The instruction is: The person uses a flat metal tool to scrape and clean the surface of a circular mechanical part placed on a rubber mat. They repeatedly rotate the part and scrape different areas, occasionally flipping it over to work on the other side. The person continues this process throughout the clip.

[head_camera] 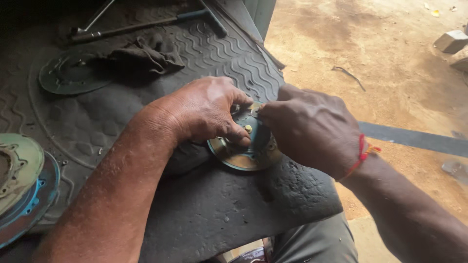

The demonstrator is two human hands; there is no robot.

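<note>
Far left of the left hand [207, 109] lie stacked discs [22, 187]; this hand presses its fingers on a round metal plate [246, 153] on the rubber mat [204, 204]; the right hand [312, 129] pinches the plate's upper edge, fingers closed together.

No packages, labels, signs or screens show anywhere in this view, neither on the rubber mat nor on the sandy floor beside it.
</note>
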